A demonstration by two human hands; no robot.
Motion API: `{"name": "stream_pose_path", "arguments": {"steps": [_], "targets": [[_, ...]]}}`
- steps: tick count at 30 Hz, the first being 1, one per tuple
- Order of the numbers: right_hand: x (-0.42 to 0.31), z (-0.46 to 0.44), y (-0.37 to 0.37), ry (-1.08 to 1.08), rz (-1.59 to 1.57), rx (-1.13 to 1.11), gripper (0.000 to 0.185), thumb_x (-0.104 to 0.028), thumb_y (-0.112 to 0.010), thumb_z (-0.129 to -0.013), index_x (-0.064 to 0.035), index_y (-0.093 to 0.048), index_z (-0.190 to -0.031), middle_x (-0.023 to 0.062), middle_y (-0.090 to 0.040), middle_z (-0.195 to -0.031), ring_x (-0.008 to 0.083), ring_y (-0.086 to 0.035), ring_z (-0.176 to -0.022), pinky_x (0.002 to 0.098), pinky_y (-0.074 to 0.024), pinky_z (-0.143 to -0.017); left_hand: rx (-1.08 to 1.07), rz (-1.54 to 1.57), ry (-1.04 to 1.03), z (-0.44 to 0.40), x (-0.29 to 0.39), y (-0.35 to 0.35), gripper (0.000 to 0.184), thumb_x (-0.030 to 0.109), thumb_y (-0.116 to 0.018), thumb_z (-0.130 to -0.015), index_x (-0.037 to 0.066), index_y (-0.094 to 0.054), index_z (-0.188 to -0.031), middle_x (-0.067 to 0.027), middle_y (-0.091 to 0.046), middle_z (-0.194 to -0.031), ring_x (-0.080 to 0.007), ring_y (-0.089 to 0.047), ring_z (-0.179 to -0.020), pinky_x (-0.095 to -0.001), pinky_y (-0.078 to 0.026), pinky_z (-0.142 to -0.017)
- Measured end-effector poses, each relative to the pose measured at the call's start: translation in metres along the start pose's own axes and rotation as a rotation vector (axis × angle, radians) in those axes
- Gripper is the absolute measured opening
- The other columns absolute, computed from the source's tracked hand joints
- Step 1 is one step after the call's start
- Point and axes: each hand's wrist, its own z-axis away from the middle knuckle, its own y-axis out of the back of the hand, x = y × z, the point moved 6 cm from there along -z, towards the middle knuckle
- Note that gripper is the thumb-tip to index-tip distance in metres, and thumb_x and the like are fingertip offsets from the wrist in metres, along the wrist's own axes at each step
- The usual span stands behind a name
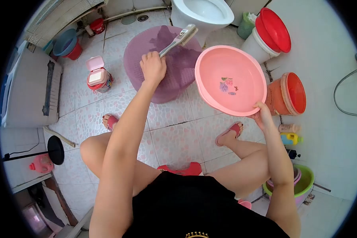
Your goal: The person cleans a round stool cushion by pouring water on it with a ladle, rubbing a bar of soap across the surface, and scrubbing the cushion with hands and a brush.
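My left hand (153,68) is wrapped round the handle of a scrub brush (179,39), whose bristled head points up and to the right. Below it a purple mat (137,59) lies on the tiled floor, with darker, wet-looking patches on its upper and right parts. My right hand (261,117) grips the lower right rim of a pink plastic basin (246,75). The basin is tilted toward me, and a flower print shows on its bottom. My right fingers are partly hidden behind the rim.
A toilet (204,14) stands beyond the mat. To the right are an orange bucket (275,95), a white bucket (258,45) with a red basin (275,27), and a green basin (307,182). At left, a soap box (99,79) sits near a washing machine (29,87).
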Motion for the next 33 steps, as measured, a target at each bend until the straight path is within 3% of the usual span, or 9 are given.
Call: {"name": "stream_pose_path", "arguments": {"steps": [5, 6, 12, 18, 21, 25, 33], "targets": [[-0.009, 0.002, -0.006, -0.006, 0.054, -0.020, 0.042, -0.016, -0.053, -0.085, 0.0094, -0.054, -0.118, 0.0175, -0.068, -0.106, 0.0258, -0.072, -0.089, 0.0413, -0.0625, -0.077, 0.075, 0.075, -0.144, -0.007, 0.014, -0.032, 0.028, 0.026, -0.054, -0.096, 0.000, -0.065, -0.101, -0.0166, -0.061, -0.130, -0.0350, -0.048, -0.131, -0.0518, -0.032, -0.112], [-0.009, 0.002, -0.006, -0.003, 0.069, -0.017, 0.041, -0.016, -0.054, -0.085, 0.0095, -0.055, -0.117, 0.0174, -0.068, -0.106, 0.0258, -0.072, -0.090, 0.0415, -0.0622, -0.078, -0.021, 0.088, -0.087, -0.005, 0.012, -0.040, 0.028, 0.026, -0.053, -0.097, 0.001, -0.064, -0.105, -0.0147, -0.055, -0.140, -0.0309, -0.042, -0.138, -0.0495, -0.026, -0.118], [-0.010, 0.001, -0.020, -0.019, 0.097, -0.027, 0.038, -0.017, -0.054, -0.084, 0.0089, -0.059, -0.112, 0.0157, -0.069, -0.103, 0.0246, -0.071, -0.087, 0.0404, -0.0609, -0.079, -0.006, -0.077, -0.176, 0.002, 0.014, -0.050, 0.031, 0.024, -0.053, -0.096, 0.005, -0.057, -0.120, -0.0108, -0.050, -0.146, -0.0264, -0.041, -0.140, -0.0496, -0.025, -0.118], [-0.029, 0.008, -0.057, -0.023, 0.149, -0.090, 0.038, -0.017, -0.055, -0.084, 0.0080, -0.059, -0.112, 0.0150, -0.069, -0.101, 0.0241, -0.071, -0.086, 0.0403, -0.0604, -0.079, -0.068, -0.064, -0.146, -0.004, -0.002, -0.047, 0.036, 0.017, -0.047, -0.097, 0.008, -0.052, -0.131, -0.0087, -0.049, -0.147, -0.0266, -0.038, -0.143, -0.0559, -0.020, -0.118], [-0.041, 0.012, -0.077, -0.036, 0.179, -0.127, 0.040, -0.018, -0.055, -0.083, 0.0075, -0.059, -0.114, 0.0155, -0.068, -0.103, 0.0244, -0.071, -0.088, 0.0406, -0.0604, -0.079, 0.008, -0.149, -0.156, -0.009, -0.014, -0.043, 0.041, 0.016, -0.045, -0.097, 0.010, -0.049, -0.138, -0.0061, -0.045, -0.151, -0.0273, -0.035, -0.144, -0.0593, -0.016, -0.118], [-0.053, 0.015, -0.109, -0.065, 0.212, -0.142, 0.042, -0.019, -0.056, -0.083, 0.0069, -0.057, -0.116, 0.0161, -0.068, -0.106, 0.0245, -0.071, -0.089, 0.0408, -0.0605, -0.081, -0.079, -0.186, -0.098, -0.017, -0.023, -0.045, 0.049, 0.023, -0.048, -0.097, 0.013, -0.046, -0.145, -0.0039, -0.040, -0.155, -0.0260, -0.032, -0.146, -0.0582, -0.014, -0.119], [-0.069, 0.005, -0.152, -0.080, 0.316, -0.211, 0.043, -0.021, -0.056, -0.084, 0.0068, -0.057, -0.116, 0.0170, -0.068, -0.104, 0.0243, -0.071, -0.089, 0.0392, -0.0602, -0.080, -0.097, -0.286, -0.177, -0.024, -0.043, -0.030, 0.050, 0.037, -0.040, -0.100, 0.020, -0.045, -0.147, -0.0049, -0.037, -0.157, -0.0246, -0.029, -0.147, -0.0555, -0.013, -0.120]]}}
